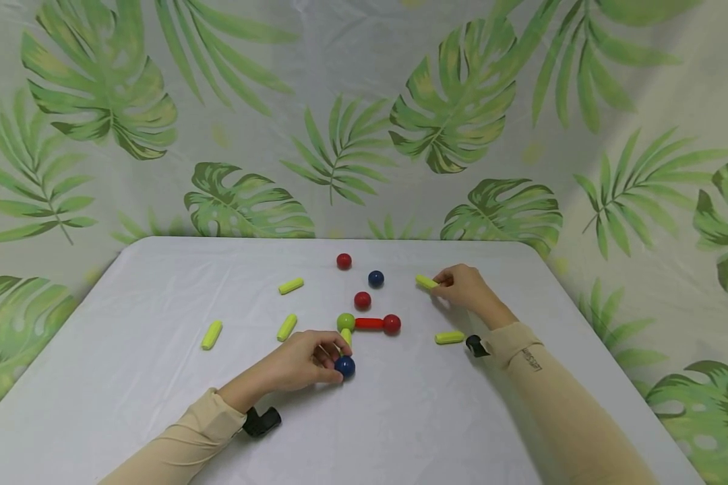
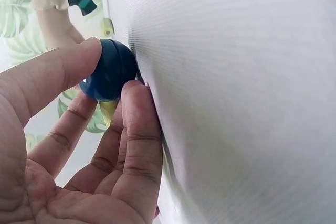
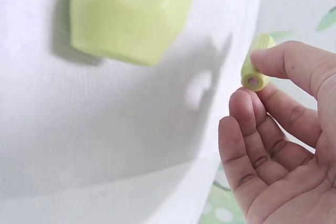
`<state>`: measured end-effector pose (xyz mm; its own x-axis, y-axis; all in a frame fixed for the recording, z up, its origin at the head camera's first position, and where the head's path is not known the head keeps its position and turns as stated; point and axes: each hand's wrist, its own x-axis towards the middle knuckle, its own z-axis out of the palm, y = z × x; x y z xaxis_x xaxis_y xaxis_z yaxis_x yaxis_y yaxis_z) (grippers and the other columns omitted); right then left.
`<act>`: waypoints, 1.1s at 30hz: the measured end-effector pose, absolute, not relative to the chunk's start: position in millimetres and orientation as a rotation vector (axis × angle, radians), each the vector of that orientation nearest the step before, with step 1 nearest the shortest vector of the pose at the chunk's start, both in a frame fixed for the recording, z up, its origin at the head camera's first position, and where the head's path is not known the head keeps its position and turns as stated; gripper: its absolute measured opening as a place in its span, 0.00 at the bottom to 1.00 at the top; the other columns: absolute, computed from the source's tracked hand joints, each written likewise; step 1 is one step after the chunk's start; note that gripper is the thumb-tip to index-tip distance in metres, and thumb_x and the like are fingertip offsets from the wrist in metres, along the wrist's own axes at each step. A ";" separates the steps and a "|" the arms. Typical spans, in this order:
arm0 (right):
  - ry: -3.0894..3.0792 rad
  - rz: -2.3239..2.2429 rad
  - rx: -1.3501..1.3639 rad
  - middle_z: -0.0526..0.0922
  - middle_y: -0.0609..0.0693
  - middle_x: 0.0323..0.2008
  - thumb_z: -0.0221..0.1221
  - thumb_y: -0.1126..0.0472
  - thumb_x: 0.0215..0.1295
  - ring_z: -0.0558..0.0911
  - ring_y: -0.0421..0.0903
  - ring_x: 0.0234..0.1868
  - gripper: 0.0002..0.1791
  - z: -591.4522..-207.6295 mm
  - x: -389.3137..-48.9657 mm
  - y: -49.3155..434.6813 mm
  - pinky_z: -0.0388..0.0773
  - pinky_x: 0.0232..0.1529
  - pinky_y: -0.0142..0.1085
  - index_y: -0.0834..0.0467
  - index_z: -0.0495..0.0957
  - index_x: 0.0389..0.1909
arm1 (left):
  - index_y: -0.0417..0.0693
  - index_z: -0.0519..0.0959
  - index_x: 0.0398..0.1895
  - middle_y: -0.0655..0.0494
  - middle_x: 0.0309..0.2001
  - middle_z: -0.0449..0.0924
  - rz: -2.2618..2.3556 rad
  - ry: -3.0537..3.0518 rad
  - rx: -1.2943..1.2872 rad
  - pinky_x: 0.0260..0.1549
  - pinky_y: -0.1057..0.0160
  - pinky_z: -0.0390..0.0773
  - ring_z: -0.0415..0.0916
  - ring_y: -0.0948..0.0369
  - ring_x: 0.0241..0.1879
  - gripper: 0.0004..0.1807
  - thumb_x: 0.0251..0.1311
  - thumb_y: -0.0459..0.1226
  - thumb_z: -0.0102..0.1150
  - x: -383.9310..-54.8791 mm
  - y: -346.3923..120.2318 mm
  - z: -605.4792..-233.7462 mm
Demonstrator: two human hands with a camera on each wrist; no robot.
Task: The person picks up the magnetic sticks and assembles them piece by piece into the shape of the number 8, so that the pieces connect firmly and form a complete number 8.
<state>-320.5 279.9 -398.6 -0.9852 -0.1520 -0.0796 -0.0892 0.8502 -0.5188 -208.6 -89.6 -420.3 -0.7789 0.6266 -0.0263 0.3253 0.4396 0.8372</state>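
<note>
My left hand (image 1: 306, 360) pinches a dark blue ball (image 1: 344, 366) between thumb and fingers, low at the table's middle. The ball meets the near end of a yellow-green stick (image 1: 346, 335), whose far end meets a green ball (image 1: 346, 322). From that green ball a red stick (image 1: 369, 323) runs right to a red ball (image 1: 391, 324). At the back right, my right hand (image 1: 464, 289) pinches another yellow-green stick (image 1: 426, 282) near one end. In the right wrist view, a hole shows in the end of this held stick (image 3: 254, 80).
Behind the joined pieces lie a red ball (image 1: 362, 300), a second blue ball (image 1: 376, 279) and a farther red ball (image 1: 344, 261). Loose yellow-green sticks lie left (image 1: 211, 335), and one (image 1: 449, 337) lies near the right wrist. A leaf-patterned cloth (image 1: 352, 222) hangs behind the white table (image 1: 400, 417).
</note>
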 end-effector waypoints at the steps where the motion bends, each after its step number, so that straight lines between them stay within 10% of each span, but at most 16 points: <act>1: 2.906 -0.812 -0.201 0.89 0.59 0.47 0.64 0.58 0.74 0.85 0.49 0.44 0.19 -397.2 -318.2 280.8 0.82 0.43 0.38 0.65 0.85 0.58 | 0.49 0.84 0.51 0.54 0.42 0.85 1.265 2.363 0.813 0.40 0.70 0.81 0.80 0.63 0.39 0.17 0.60 0.33 0.78 -208.7 -89.6 -420.3; 33: 2.682 -0.880 -0.796 0.87 0.46 0.38 0.71 0.65 0.68 0.82 0.35 0.35 0.10 -379.1 -225.9 230.1 0.82 0.40 0.28 0.59 0.90 0.48 | 0.49 0.84 0.51 0.54 0.42 0.85 1.271 2.356 0.807 0.39 0.70 0.81 0.80 0.62 0.39 0.17 0.60 0.33 0.78 -210.2 -88.9 -420.2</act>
